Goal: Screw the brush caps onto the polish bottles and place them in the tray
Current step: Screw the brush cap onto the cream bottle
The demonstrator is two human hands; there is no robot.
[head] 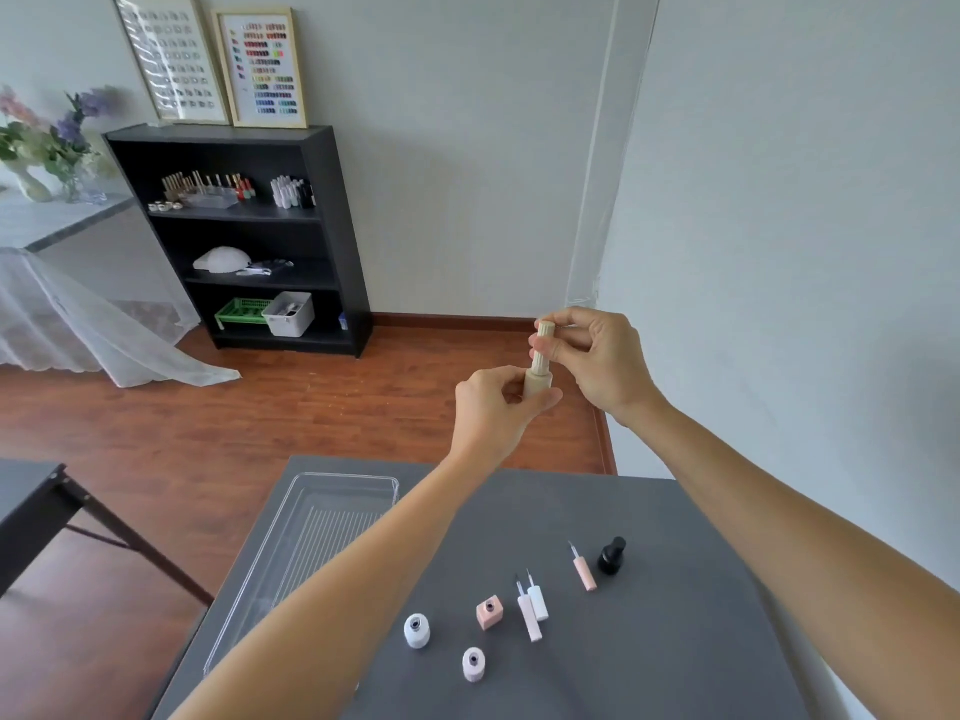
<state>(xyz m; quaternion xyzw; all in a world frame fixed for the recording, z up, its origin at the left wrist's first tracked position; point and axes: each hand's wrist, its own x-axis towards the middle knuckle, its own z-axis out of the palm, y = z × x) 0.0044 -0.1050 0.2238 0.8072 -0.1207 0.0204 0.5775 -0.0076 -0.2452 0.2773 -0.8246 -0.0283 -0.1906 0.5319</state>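
My left hand (pixel 491 410) grips a beige polish bottle (pixel 537 383) held up above the far edge of the table. My right hand (pixel 592 356) pinches the ribbed beige brush cap (pixel 543 345) that sits on top of that bottle. On the grey table (pixel 649 641) stand three uncapped bottles: a white one (pixel 417 630), a pink square one (pixel 490 612) and a pale pink one (pixel 474 664). Three loose brush caps lie beside them: pale pink (pixel 529 615), white (pixel 537 600) and pink (pixel 584 570). A black capped bottle (pixel 612 555) stands at the right. The clear tray (pixel 343 483) at the left holds no bottles.
A wall runs close along the table's right side. A dark folding table (pixel 31 506) stands at the left over the wooden floor. A black shelf unit (pixel 244 236) with polish bottles and bins stands against the far wall.
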